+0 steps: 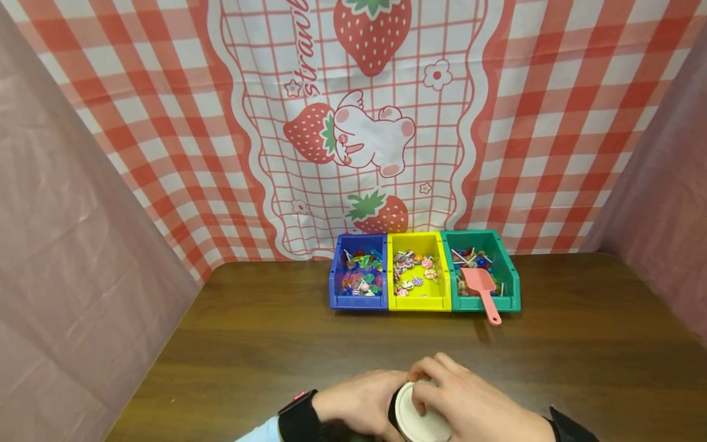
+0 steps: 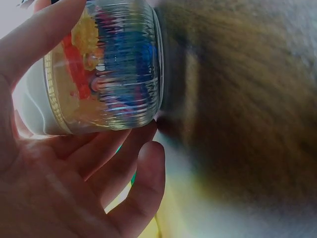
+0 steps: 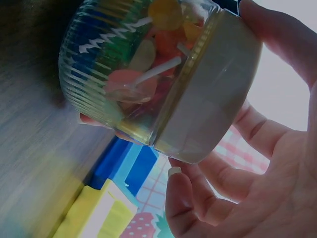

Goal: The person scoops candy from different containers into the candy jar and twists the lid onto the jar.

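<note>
A clear ribbed jar (image 2: pixel 124 69) with a cream lid (image 1: pixel 411 420) stands near the front edge of the table. Colourful candies and lollipops (image 3: pixel 131 85) show through its side in the right wrist view. My left hand (image 1: pixel 364 399) holds the jar's side, thumb and fingers curved around it; its little finger sticks out apart from the glass. From the right, my right hand (image 1: pixel 469 402) grips the lid around its rim with bent fingers. The lid sits on the jar's mouth.
Toward the back of the brown table (image 1: pixel 248 344), blue (image 1: pixel 359 302), yellow (image 1: pixel 420 304) and green (image 1: pixel 510 288) bins stand side by side with small candies inside. A pink scoop (image 1: pixel 486 294) leans over the green bin's front edge. A strawberry-print cloth (image 1: pixel 166 123) hangs behind.
</note>
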Demonstrator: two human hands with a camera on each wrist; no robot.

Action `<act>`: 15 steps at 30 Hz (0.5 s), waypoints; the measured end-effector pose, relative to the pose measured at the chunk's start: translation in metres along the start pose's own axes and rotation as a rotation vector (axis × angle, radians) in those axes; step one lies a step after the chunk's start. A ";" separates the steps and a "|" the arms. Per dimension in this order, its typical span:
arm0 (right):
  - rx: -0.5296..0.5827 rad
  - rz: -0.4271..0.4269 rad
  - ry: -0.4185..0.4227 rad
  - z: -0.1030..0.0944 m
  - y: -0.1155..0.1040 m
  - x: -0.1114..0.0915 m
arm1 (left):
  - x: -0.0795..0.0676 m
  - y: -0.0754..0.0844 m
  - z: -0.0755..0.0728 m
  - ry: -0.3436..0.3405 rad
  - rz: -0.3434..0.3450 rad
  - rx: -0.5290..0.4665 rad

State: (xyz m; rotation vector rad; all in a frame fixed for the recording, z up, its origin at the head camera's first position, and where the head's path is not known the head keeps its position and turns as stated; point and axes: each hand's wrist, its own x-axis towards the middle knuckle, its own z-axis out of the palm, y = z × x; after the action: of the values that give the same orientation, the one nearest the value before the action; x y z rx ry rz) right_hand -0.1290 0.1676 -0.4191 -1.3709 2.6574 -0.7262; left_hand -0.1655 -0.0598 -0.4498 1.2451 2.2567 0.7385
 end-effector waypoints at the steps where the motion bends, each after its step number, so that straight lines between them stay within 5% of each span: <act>1: 0.005 0.002 -0.002 0.000 0.000 0.000 | 0.001 0.000 0.000 0.001 0.009 0.003; 8: -0.007 -0.061 0.014 0.001 0.003 0.000 | 0.001 -0.006 0.001 -0.051 0.088 0.002; 15: 0.003 -0.030 0.102 0.004 0.004 0.001 | -0.006 -0.011 -0.008 -0.066 0.149 0.059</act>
State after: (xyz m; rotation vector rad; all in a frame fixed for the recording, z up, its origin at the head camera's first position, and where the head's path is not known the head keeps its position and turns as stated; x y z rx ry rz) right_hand -0.1317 0.1674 -0.4242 -1.4135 2.7160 -0.8244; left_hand -0.1742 -0.0719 -0.4505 1.4572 2.1647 0.6772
